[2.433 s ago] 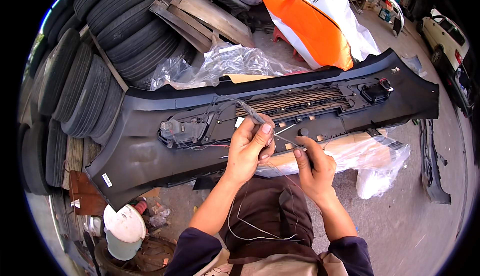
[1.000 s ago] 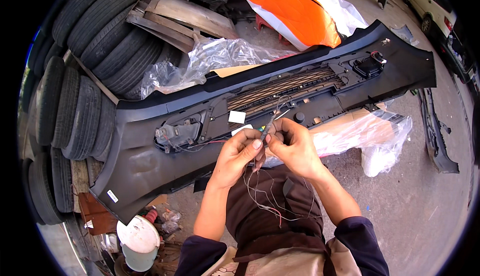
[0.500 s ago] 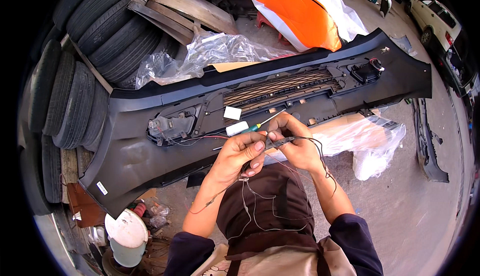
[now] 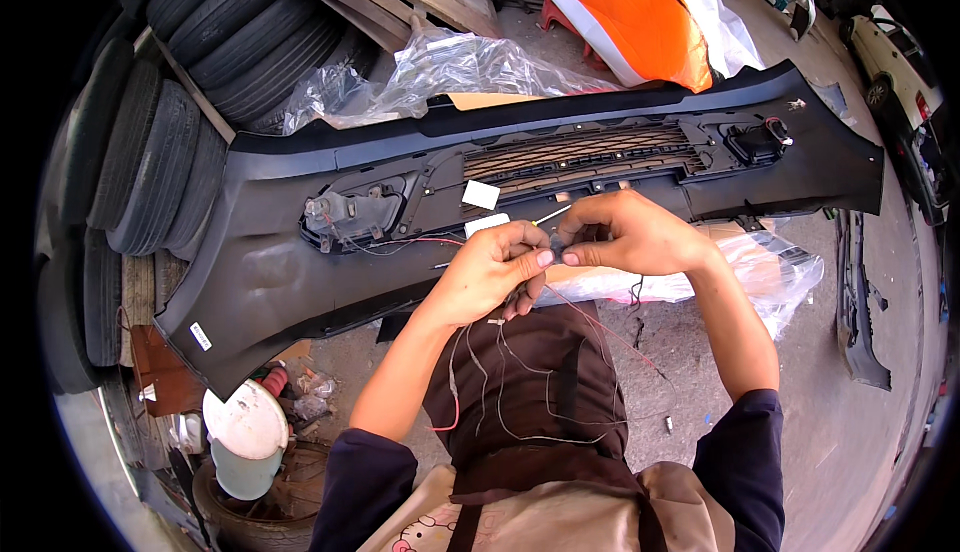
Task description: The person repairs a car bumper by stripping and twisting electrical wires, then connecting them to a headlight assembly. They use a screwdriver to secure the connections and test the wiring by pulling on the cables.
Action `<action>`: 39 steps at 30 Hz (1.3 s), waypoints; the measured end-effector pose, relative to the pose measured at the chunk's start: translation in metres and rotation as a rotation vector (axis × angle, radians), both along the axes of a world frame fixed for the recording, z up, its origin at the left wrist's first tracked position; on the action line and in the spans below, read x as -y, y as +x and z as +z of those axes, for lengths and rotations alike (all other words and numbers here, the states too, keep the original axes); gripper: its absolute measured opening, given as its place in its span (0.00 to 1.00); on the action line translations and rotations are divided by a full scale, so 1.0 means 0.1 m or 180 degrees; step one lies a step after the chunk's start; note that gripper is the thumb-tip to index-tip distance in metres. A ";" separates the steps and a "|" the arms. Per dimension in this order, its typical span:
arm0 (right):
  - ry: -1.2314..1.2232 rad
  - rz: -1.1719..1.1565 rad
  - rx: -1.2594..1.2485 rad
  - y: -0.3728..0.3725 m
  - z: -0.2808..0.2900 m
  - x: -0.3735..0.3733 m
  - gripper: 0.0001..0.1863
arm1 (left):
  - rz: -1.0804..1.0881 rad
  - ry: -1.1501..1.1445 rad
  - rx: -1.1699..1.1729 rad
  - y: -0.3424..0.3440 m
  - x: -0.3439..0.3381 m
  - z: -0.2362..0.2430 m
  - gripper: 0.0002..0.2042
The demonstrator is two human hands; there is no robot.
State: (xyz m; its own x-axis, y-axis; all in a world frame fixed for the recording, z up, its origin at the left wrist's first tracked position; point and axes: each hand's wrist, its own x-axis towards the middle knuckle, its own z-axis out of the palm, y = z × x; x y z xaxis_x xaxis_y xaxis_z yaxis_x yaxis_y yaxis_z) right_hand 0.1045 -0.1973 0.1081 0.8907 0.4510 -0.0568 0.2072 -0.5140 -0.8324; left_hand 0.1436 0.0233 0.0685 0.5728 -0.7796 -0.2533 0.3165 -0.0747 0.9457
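My left hand point(image 4: 500, 270) is closed round a bunch of thin wires point(image 4: 480, 377), whose grey, white and red strands hang over my dark apron point(image 4: 520, 402). Thumb and fingertips of my right hand point(image 4: 635, 237) pinch a dark piece of the wiring against the left fingertips; its exact form is hidden. Below the right hand dangles a black wire point(image 4: 637, 297). Beneath both hands a black car bumper point(image 4: 270, 282) lies with its inner side up. A lamp point(image 4: 350, 214) with wires sits at its left, another lamp point(image 4: 758, 144) at its right. A screwdriver's shaft point(image 4: 552, 216) shows behind my fingers.
Two white pieces point(image 4: 481, 195) rest on the bumper. Stacked tyres point(image 4: 150, 167) stand at left, a lidded bucket point(image 4: 245, 422) at lower left. Clear plastic wrap point(image 4: 470, 67) lies behind, an orange-and-white wrapped part point(image 4: 630, 12) beyond. A black trim strip point(image 4: 860, 302) lies at right.
My right hand has turned over the wiring, its elbow now farther out. The black wire looped by that wrist now hangs below the hand. More strands hang from the left hand, and the view has shifted slightly.
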 end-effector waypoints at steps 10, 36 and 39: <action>-0.0323 -0.0709 0.2118 -0.15 -0.26 -0.26 0.07 | 0.0887 -0.0400 -0.0550 0.04 0.04 -0.15 0.12; 0.1076 -0.2584 0.0281 -1.17 -1.13 -0.01 0.10 | -0.0622 0.0002 0.1154 -0.27 0.67 -1.11 0.04; 0.1393 -0.3131 0.0612 -1.13 -1.14 -0.08 0.08 | -0.0411 -0.0006 0.1352 -0.22 0.70 -1.22 0.05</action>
State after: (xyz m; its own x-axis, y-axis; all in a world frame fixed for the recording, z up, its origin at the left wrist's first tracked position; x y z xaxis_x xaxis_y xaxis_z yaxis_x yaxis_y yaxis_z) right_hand -0.0086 -0.1897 -0.0059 0.8493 -0.5156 0.1136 0.0138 -0.1933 -0.9810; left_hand 0.1221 -0.0467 -0.0535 0.5238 -0.8517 -0.0149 -0.1122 -0.0863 0.9899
